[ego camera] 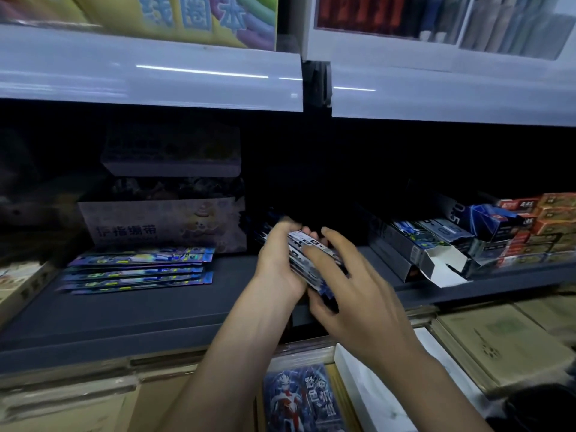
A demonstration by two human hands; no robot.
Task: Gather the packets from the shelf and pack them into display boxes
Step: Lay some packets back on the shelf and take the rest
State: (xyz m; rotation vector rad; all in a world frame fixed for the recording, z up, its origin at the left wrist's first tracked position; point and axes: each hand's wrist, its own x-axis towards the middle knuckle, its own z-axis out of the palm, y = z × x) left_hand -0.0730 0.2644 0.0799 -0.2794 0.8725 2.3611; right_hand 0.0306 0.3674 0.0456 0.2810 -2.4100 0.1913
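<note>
From the head camera, both hands are working just above the dark shelf [156, 307]. The left hand [280, 263] is gripping a stack of packets [311, 246], its fingers curling over the far end, probably to keep the glossy sleeves from fanning out. The right hand [352, 288] is clasping the near side, fingers spread across the face and thumb hooking underneath, seemingly squaring the edges. More loose packets [140, 269] are lying flat to the left, before a printed display box [165, 222].
</note>
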